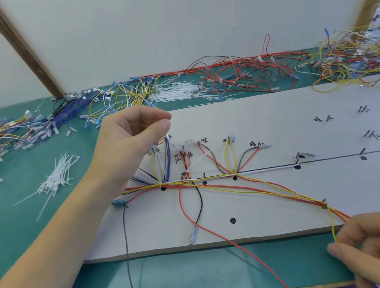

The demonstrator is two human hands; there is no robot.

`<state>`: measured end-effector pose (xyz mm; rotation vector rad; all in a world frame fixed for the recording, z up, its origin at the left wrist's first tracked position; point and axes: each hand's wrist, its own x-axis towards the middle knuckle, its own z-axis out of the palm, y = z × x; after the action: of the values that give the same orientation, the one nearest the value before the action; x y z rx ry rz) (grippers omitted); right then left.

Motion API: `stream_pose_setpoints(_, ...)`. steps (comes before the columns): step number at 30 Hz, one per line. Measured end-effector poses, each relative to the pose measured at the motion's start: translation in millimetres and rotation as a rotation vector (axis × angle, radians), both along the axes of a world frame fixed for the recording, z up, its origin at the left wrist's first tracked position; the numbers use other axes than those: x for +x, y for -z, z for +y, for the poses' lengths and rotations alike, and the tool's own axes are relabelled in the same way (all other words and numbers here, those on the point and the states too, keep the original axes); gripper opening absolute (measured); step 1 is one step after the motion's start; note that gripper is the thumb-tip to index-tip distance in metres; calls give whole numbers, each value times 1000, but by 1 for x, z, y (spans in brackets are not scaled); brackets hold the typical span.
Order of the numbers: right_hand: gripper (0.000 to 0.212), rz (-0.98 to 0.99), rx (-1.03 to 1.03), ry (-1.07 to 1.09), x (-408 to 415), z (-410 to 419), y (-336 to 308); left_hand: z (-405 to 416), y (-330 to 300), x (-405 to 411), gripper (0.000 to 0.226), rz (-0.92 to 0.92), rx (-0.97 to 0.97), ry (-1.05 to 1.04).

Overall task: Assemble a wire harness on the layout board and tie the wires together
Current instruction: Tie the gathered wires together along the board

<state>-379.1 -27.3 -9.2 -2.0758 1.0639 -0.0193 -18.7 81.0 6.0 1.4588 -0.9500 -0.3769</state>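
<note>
While right hand (379, 246) pinches thin yellow wires (289, 194), left hand (132, 137) loosely curled, flat pale board (277, 112).

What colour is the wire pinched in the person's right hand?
Yellow: the right hand pinches a yellow wire. The head view shows it, at lower right.

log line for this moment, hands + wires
left hand: raised over layout board, fingers curled, grip unclear | right hand: pinches yellow wire | cable ties: loose on mat
</note>
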Motion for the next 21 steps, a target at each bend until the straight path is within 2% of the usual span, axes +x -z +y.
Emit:
stream_pose_setpoints(5,26,30,17,12,-6,-6,1,3,-6,7,11,120,-16,-51)
stream_pose_setpoints(10,17,26,61,45,-11,-9,10,6,-10,11,9,166,-17,-81)
stream_pose_setpoints(14,18,-23,188,120,-10,-3,3,6,-10,11,11,207,1,-83)
stream_pose_setpoints(16,14,-86,335,194,-7,-4,-10,6,-10,11,10,206,3,-75)
stream_pose_setpoints(19,77,-200,558,239,-5,-8,-18,6,-8,12,10,203,12,-58)
stream_pose_setpoints(21,89,-251,643,210,3,-6,-20,6,-6,12,12,201,15,-42)
